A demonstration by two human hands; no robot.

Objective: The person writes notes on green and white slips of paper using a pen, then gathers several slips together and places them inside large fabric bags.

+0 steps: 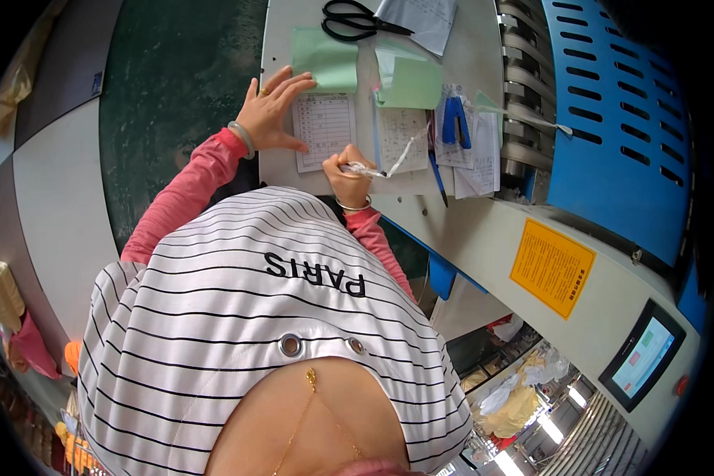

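Note:
My left hand (273, 116) lies spread on the left edge of a paper form pad (327, 128), its fingertips at the pad's folded green cover (324, 62). Nothing is held in it. At the pad's lower right corner my right hand (350, 172) is closed on a pen (348, 168) with a white string (400, 159) tied to it. Just right of that hand lies a second pad with handwriting (401, 137), its green cover (410, 80) folded back. Further right are a blue stapler (455, 122) on written sheets and a blue and black pen (437, 172).
Black-handled scissors (363, 22) and a folded paper (422, 24) lie at the far side of the white table (273, 35). To the right stands a machine with rollers (517, 89), a blue slotted cover (583, 107), a yellow label (552, 268) and a touchscreen (642, 357).

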